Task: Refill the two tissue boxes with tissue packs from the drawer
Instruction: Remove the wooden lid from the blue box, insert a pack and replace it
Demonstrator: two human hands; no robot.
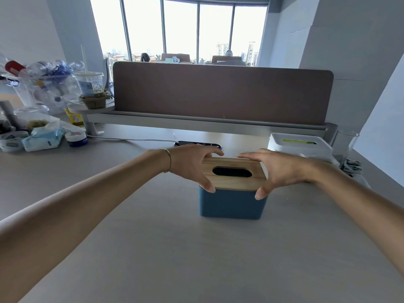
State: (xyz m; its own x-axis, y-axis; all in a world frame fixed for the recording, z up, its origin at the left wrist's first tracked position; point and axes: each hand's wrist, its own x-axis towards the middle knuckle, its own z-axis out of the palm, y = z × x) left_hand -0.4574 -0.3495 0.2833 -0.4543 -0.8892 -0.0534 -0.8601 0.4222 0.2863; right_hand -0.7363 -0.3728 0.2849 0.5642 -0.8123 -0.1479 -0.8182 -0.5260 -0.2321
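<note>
Okay, head view: one frame, desk scene
Blue tissue box [232, 203]: upright on the grey desk [153, 248], centre, wooden lid [232, 172] on top, dark oval slot
Left hand [192, 164]: clamped on the lid's left end, thumb on near edge, fingers over far edge
Right hand [276, 169]: clamped on the lid's right end, same hold
White tissue box [300, 143]: back right, near the brown divider [223, 92]
Clutter: cup with straw [90, 84], far left

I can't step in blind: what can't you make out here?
- Inside of the blue tissue box, head view: slot in the wooden lid shows only black.
- White tissue box: partly hidden behind the right hand.
- Drawer: outside the frame.
- Left hand fingertips: behind the lid's far edge.
</note>
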